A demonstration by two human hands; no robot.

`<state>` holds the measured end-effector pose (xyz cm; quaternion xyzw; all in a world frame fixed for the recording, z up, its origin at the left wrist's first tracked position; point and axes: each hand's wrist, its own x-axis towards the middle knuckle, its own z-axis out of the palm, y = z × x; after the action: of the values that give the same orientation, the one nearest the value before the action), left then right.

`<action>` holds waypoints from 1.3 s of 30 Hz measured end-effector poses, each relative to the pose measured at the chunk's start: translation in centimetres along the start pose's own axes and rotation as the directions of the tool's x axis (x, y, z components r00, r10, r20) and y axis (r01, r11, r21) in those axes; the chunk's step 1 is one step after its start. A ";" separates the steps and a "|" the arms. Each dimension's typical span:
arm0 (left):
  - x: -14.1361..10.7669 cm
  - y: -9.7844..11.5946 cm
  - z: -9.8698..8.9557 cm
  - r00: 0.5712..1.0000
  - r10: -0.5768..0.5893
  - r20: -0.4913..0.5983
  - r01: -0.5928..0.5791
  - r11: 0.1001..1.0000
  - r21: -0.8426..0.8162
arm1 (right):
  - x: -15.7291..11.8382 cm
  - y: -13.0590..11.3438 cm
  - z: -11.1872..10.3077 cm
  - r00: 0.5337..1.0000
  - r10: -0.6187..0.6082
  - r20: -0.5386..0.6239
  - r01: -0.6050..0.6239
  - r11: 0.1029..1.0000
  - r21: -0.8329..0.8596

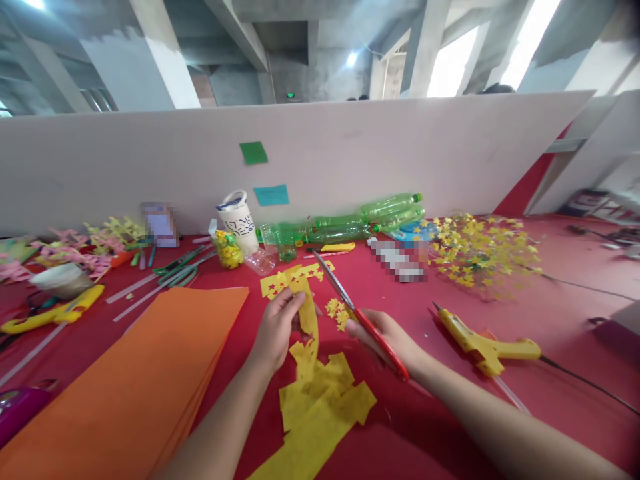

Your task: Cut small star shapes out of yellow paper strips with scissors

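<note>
My left hand pinches a yellow felt-like strip between thumb and fingers. A pair of red-handled scissors is in my right hand, the blades pointing up and to the left, apart from the strip. Small yellow stars lie in a pile between my hands. Beyond my left hand rests a yellow sheet with star-shaped holes. Yellow scraps are heaped on the red table below my hands.
Orange sheets lie at left. A yellow glue gun is at right, another glue gun at far left. Green plastic bottles, a white cup and a yellow box cutter lie toward the board, near a star bouquet.
</note>
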<state>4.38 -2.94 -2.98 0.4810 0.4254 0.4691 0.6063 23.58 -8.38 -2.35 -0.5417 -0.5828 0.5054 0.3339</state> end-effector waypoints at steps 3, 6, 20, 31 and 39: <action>0.3 -0.1 -0.6 0.998 0.020 -0.056 -0.019 1.000 0.023 | 0.0 -0.1 -0.7 0.999 -0.030 0.030 0.033 0.993 -0.115; 0.5 -0.2 -1.0 0.994 0.072 -0.080 -0.070 0.997 0.033 | 0.0 -0.2 -1.2 0.998 -0.041 0.050 0.052 0.973 -0.225; 1.1 0.2 -1.8 0.982 0.076 -0.172 -0.067 0.996 0.056 | -0.3 -0.5 -1.1 0.988 0.004 0.156 0.041 0.957 -0.287; 1.3 0.9 -2.4 0.982 0.133 -0.138 -0.108 0.979 0.174 | -0.1 0.4 -0.9 0.976 0.107 0.189 -0.082 0.987 -0.138; 0.1 1.6 -1.8 0.773 0.574 -0.271 -0.404 0.773 0.489 | -0.4 0.4 -0.2 0.966 0.057 0.251 -0.086 0.990 0.109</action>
<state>2.46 -2.32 -1.74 0.5830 0.4850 0.6041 0.2449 23.97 -8.77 -2.60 -0.4743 -0.5689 0.6145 0.2716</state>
